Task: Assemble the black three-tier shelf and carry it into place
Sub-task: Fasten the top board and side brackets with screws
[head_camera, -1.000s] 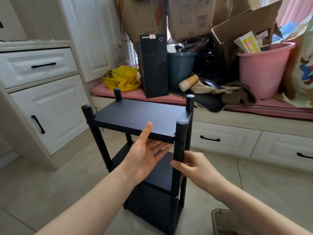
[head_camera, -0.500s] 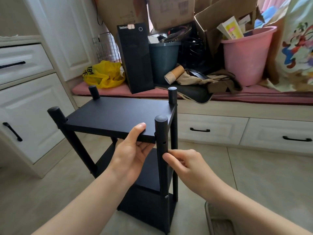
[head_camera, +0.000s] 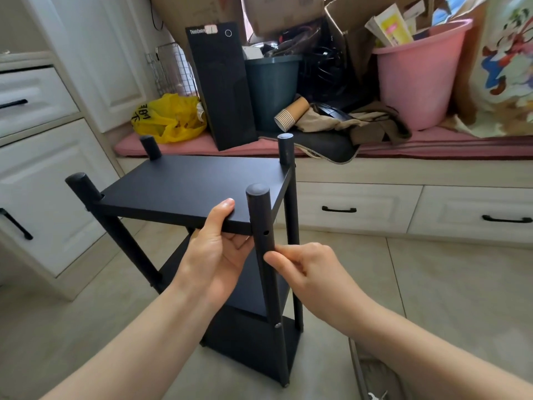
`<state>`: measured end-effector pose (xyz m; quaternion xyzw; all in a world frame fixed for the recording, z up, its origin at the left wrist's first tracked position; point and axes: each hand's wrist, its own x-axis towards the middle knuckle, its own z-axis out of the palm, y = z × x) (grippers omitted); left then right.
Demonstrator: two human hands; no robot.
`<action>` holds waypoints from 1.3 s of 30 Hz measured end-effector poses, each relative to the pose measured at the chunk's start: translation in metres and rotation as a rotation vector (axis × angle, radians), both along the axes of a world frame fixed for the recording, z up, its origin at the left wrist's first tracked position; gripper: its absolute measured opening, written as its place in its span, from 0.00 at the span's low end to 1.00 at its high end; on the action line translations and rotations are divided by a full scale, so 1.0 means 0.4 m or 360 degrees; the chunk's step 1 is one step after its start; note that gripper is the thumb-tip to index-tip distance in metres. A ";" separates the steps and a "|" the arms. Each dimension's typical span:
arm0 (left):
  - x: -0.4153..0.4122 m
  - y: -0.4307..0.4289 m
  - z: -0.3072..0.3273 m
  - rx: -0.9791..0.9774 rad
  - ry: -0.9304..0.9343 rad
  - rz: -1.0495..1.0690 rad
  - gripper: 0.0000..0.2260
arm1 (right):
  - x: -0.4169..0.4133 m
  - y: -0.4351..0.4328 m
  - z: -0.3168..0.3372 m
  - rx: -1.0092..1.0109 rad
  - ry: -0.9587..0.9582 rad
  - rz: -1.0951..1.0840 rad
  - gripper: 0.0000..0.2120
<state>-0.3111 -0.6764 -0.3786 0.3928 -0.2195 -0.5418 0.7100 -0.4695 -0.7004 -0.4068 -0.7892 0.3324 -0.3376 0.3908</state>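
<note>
- Here we are over the black shelf (head_camera: 245,287), standing upright on the tiled floor (head_camera: 432,284) dead centre, all three tiers stacked between four posts.
- Our left hand (head_camera: 213,255) clamps the near edge of the top board (head_camera: 190,186), thumb on top and fingers underneath.
- Our right hand (head_camera: 308,269), at 4 o'clock from it, has its fingers curled, with thumb and forefinger pinching the near right post (head_camera: 261,223) just under a small hole.
- The hands sit close together but apart, with that post between them.
- Writing now: at 12 o'clock a black computer tower (head_camera: 222,90) shows white lettering that starts "Think"; a pale sticker (head_camera: 211,29) covers the rest.
- At 11 o'clock the yellow bag (head_camera: 167,116) has black print, turned sideways, and we cannot read it.
- At 2 o'clock a pink bucket (head_camera: 418,73) holds a yellow booklet (head_camera: 392,24) whose text is too small to make out.
- At far 2 o'clock, a cloth (head_camera: 507,62) with cartoon figures.
- Between tower and bucket: a dark green bin (head_camera: 271,88) and a stack of paper cups (head_camera: 291,114) lying on its side.
- Cardboard boxes (head_camera: 282,10) are piled above, all on a pink cushion (head_camera: 196,145).
- White drawers (head_camera: 354,209) with black handles at 3 o'clock, a white cabinet (head_camera: 43,180) at 9 o'clock.
- In the way: the near post and our left hand cut across the middle tier.
</note>
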 end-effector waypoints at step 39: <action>0.013 0.066 -0.015 -0.0107 -0.0480 -0.0492 0.08 | -0.237 0.000 -0.655 0.1343 0.1547 -0.0569 0.30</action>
